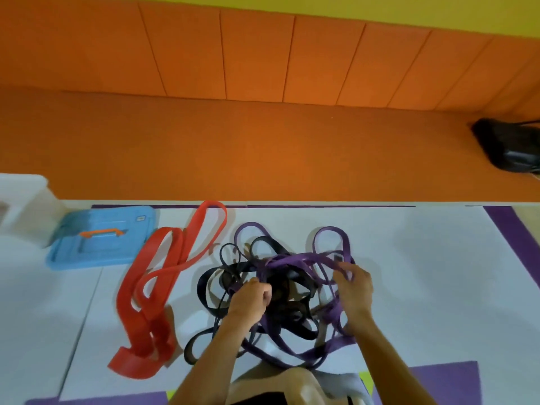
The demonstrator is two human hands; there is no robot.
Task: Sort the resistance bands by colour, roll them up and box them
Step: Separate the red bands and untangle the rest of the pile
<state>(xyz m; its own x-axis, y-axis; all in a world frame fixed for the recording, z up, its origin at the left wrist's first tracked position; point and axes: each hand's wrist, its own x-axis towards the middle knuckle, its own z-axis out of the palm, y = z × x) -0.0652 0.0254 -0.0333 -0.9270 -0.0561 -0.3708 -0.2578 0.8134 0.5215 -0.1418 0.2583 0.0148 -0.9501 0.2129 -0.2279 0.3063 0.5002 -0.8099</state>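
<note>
— How far along, going by the floor?
— Early. Nearest, gripped in the left hand [251,296], fist tight: strands from the tangle, purple by the look. Hooked over the bent fingers of the right hand [355,290], just to the right: one of the purple bands [306,258], lifted a little.
— Any parting of purple from black?
— None yet. Knotted together between and around both hands, purple bands looped through black bands [204,290], heaped on the white mat [423,273].
— Anything sorted?
— Only red, probably. Laid just left of the heap: red bands [152,287], long and flat, unrolled.
— Rolled? Boxed?
— Nothing rolled, as far as could be seen. Farther left, beyond the red: blue lid [102,238], off and flat on the mat. Beside it, at the far left edge: a pale box [26,206], mostly cut off, contents hidden.
— Left to do?
— Nearly all, judging from that: untangling purple from black, rolling all three colours, boxing them, closing the lid.
— Farthest?
— A dark bag [511,147], far right on the orange floor, well apart.
</note>
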